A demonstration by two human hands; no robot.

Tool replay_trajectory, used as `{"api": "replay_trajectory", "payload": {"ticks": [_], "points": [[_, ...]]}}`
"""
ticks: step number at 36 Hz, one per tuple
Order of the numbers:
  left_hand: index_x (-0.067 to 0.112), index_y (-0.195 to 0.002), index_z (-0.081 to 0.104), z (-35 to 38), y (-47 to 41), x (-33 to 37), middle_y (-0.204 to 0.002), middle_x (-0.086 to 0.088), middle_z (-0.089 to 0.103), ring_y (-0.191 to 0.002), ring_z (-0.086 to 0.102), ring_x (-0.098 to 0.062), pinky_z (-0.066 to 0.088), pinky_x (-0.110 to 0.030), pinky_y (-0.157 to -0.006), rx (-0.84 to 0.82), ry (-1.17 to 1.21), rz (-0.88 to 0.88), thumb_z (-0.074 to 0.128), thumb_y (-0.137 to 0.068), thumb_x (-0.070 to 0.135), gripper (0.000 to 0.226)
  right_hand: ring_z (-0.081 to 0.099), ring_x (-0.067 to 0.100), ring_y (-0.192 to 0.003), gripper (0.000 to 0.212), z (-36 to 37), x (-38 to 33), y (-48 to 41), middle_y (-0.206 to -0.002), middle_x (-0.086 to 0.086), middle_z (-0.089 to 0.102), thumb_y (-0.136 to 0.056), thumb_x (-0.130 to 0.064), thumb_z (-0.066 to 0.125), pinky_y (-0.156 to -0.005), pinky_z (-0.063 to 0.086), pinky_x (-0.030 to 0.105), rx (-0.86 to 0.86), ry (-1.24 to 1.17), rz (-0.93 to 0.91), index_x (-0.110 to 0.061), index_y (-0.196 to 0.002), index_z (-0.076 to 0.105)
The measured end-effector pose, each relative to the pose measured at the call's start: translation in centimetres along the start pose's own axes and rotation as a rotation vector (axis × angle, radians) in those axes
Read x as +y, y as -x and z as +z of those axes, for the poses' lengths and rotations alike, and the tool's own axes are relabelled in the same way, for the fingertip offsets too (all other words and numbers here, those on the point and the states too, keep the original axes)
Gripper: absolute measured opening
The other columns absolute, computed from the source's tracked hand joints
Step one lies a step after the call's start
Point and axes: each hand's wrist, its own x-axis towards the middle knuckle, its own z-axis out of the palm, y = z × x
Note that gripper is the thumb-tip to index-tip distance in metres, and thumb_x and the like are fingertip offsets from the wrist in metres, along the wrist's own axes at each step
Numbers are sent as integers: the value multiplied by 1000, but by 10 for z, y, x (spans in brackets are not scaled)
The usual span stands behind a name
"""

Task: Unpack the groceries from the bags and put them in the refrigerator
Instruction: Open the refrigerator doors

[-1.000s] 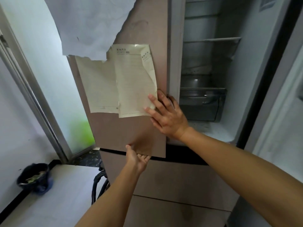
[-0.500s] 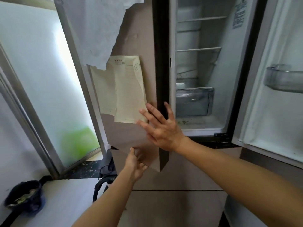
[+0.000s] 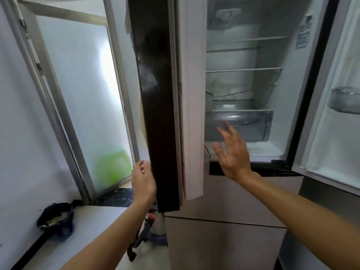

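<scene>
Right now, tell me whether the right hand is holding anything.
No, the right hand is open with its fingers spread in front of the clear drawer, holding nothing.

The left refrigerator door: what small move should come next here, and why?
Probably swing the left door a little wider with the left hand, which holds its lower edge. The door stands edge-on and hides the left part of the shelves, while the right hand hovers open and empty.
</scene>
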Motion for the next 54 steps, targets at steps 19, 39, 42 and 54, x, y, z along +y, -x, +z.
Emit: {"api": "replay_trajectory", "payload": {"ticks": [19, 39, 42, 54], "points": [[15, -152, 12, -25, -20, 39, -160, -22, 5, -149, 6, -38, 23, -62, -112, 314, -710, 916, 55, -88, 50, 85, 57, 20, -76, 64, 124, -32, -4, -74, 0, 66, -104, -44, 24, -86, 32, 31, -221, -235, -220, -14, -73, 71], [19, -155, 9, -119, -112, 10, -135, -13, 47, -103, 60, -34, 47, -41, -74, 242, -679, 542, 52, -99, 28, 72, 55, 20, -72, 31, 202, -131, 4, -79, -2, 61, -93, -46, 49, -68, 33, 35, -131, -86, -448, -20, -85, 63], [16, -155, 10, -123, -109, 11, -130, -13, 50, -103, 60, -28, 47, -34, -75, 201, -677, 590, 55, -97, 27, 74, 54, 20, -72, 34, 201, -126, 5, -80, -2, 61, -94, -48, 46, -68, 30, 34, -106, -70, -470, -19, -86, 64], [5, -129, 50, -103, -89, 60, -141, -26, 43, -130, 42, -39, 36, -45, -103, 374, -614, 1077, 60, -86, 16, 46, 56, 22, -109, 42, 156, -83, -8, -117, 5, 62, -96, -50, 42, -91, 45, 40, -223, 22, -372, -18, -113, 63]]}}
